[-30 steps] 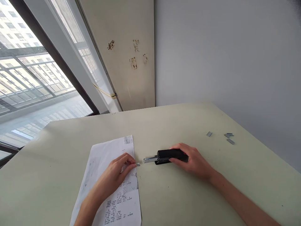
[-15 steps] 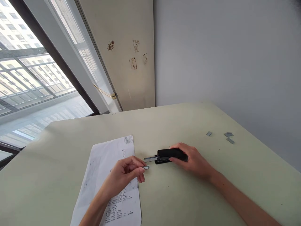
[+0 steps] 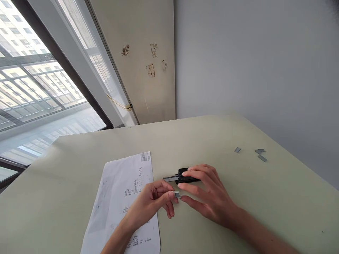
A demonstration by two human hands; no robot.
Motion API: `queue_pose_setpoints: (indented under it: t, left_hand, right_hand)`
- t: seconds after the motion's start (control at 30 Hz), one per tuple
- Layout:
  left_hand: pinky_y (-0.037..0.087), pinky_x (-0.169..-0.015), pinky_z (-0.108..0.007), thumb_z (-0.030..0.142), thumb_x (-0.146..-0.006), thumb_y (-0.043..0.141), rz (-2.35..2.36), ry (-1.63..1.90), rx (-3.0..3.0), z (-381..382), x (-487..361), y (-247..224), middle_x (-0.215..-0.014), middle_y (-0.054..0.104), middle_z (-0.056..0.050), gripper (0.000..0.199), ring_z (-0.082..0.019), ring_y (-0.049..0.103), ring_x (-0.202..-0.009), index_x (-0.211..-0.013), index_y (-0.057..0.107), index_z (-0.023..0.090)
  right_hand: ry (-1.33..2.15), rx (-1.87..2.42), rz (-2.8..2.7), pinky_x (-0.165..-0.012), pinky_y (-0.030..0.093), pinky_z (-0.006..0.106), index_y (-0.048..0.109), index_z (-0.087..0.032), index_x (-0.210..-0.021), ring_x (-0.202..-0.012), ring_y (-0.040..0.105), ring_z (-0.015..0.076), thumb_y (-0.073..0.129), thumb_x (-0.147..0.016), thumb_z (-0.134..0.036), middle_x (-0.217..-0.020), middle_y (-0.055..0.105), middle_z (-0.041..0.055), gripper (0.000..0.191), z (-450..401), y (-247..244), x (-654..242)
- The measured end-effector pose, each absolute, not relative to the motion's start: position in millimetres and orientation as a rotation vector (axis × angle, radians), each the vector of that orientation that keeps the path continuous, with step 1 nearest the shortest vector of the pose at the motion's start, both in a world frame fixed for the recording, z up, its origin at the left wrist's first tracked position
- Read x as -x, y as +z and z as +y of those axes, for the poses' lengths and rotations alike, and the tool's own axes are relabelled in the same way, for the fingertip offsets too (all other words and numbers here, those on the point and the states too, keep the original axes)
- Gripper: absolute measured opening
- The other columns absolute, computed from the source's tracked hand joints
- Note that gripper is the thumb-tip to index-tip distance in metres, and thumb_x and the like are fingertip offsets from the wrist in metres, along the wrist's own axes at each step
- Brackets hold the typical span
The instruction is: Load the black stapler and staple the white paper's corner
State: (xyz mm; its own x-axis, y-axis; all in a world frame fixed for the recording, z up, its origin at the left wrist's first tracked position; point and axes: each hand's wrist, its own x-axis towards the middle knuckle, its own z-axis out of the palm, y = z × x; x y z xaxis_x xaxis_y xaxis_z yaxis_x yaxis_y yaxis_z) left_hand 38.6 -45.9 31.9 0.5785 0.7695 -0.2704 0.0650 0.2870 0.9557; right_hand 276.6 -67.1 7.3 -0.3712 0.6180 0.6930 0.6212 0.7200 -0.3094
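Between thumb and fingers, my left hand [image 3: 156,201] pinches a small strip of staples [image 3: 177,194], above the right edge of the printed papers [image 3: 116,187]. The black stapler [image 3: 182,179] lies on the table just beyond, its metal tray [image 3: 170,179] sticking out to the left. My right hand [image 3: 209,194] reaches over the stapler's body with its fingers spread, hiding the rear part. Its thumb and index finger are close to the right end of the staple strip, with a small gap.
On the pale table [image 3: 201,137], a single staple strip [image 3: 237,150] lies at the right, and a few more strips [image 3: 262,158] sit farther right. A grey wall [image 3: 251,63] stands behind, with a window [image 3: 39,77] at the left.
My right hand has let go of the stapler, opened its fingers and come nearer to my left hand. My left hand has moved slightly right and down with the staple strip.
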Motion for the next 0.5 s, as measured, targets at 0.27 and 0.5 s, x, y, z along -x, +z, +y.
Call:
queue_pose_setpoints:
  t: [0.27, 0.5]
  left_hand:
    - [0.052, -0.053, -0.026, 0.048, -0.097, 0.069, 0.886, 0.572, -1.284, -50.9, -45.5, 30.3, -0.085, 0.067, 0.000, 0.033, -0.012, 0.065, -0.056, -0.115, 0.060, 0.021]
    - [0.053, -0.062, -0.026, 0.041, -0.101, 0.064, 1.074, 0.641, -1.766, -54.2, -41.7, 28.9, -0.089, 0.070, -0.002, 0.018, -0.014, 0.063, -0.069, -0.108, 0.072, 0.026]
  right_hand:
    - [0.027, 0.950, -2.031, -0.104, 0.050, 0.053, 0.069, -0.031, -0.112, -0.119, 0.063, 0.0277, 0.073, -0.095, -0.020, -0.124, 0.070, 0.0074, 0.020, -68.5, 7.4, -274.5]
    - [0.112, 0.950, -1.972, -0.102, 0.051, 0.053, 0.069, -0.032, -0.112, -0.117, 0.064, 0.0280, 0.072, -0.095, -0.020, -0.123, 0.069, 0.0069, 0.021, -66.7, 1.6, -274.0]
